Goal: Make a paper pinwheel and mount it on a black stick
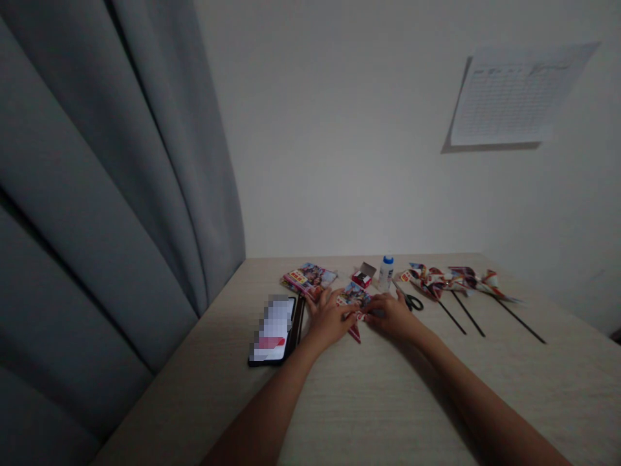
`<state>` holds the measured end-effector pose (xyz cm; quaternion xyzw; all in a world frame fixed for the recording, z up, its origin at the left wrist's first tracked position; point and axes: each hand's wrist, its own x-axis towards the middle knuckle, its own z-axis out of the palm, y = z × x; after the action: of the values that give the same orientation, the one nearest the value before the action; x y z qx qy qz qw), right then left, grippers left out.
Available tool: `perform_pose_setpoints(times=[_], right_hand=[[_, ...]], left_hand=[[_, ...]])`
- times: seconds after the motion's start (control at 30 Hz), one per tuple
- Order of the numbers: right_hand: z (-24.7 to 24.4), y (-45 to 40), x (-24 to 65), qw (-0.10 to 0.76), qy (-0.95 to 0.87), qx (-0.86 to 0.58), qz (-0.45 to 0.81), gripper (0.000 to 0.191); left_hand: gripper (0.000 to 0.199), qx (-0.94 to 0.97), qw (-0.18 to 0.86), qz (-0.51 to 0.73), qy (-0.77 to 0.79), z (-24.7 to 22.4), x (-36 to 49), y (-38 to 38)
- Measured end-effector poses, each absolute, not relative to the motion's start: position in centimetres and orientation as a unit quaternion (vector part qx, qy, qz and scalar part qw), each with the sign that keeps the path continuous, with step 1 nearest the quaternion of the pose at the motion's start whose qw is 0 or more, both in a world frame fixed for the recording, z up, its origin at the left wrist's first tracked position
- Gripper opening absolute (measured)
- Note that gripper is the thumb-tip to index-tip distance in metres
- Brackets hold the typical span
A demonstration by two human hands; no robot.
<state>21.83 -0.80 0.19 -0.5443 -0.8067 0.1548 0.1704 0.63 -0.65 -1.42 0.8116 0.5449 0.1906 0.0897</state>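
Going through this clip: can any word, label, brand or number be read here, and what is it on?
No text is legible; every marking is too small or blurred:
Paper sheet on the wall: rows of print, too small to read.
Phone: screen pixelated, unreadable.
Blue-capped bottle: label too small.
Small red box: print too small.
Colourful printed paper: too small.
Printed paper between the hands: too small.

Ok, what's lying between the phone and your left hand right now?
In the head view, two thin black sticks lie between the phone and the left hand, close along the phone's edge.
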Motion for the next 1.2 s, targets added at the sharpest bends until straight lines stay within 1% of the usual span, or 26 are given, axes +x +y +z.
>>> perform_pose_setpoints(times=[0.17, 0.6, 0.8, 1.0, 1.2], right_hand=[[-0.06, -0.71, 21.89, 0.175, -0.805, -0.547, 0.152, 0.024], [-0.25, -0.58, 22.07, 0.169, -0.812, -0.542, 0.136, 0.023], [-0.58, -0.46, 22.11, 0.175, -0.810, -0.543, 0.135, 0.024], [-0.47, -0.53, 22.10, 0.179, -0.812, -0.539, 0.132, 0.024], [-0.35, -0.58, 22.10, 0.174, -0.811, -0.540, 0.139, 0.023]], left_hand=[[0.028, 0.826, 0.072, 0.182, 0.529, -1.04, 0.59, -0.71], [0.029, 0.832, 0.069, 0.157, 0.528, -0.55, 0.42, -0.67], [0.032, 0.828, 0.070, 0.159, 0.533, -0.87, 0.33, -0.51], [0.032, 0.810, 0.093, 0.169, 0.554, -1.10, 0.63, -0.27], [0.028, 0.797, 0.085, 0.192, 0.566, -0.96, 0.61, -0.15]])
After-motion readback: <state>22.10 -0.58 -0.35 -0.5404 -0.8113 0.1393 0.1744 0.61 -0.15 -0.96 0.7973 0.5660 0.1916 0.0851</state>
